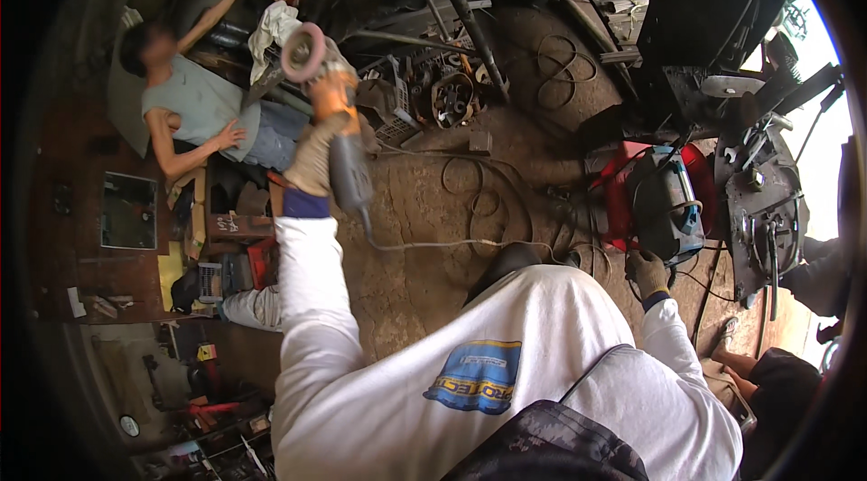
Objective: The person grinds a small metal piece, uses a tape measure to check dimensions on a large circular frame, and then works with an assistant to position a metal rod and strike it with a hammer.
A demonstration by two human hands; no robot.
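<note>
My left hand (312, 154), in a tan work glove, is closed around the dark rear body of an orange-and-grey angle grinder (336, 102). The grinder is held up, its pinkish round wheel (303, 52) at the far end, pointing away from me. From its rear a grey cord (424, 244) runs right across the floor. My right hand (647, 273), also gloved, is at the near side of a blue-and-grey machine (670, 203) that sits on a red stool (616, 196). Its fingers are not distinct, and whether it grips anything cannot be made out.
A person (203, 111) sits at the far left beside a brown table (77, 228). Crates (390, 111) and a round container of metal parts (452, 100) stand ahead. Loose cables (567, 74) lie on the floor. At right is a metal worktable (763, 210) with tools; another person's legs (745, 373) show nearby.
</note>
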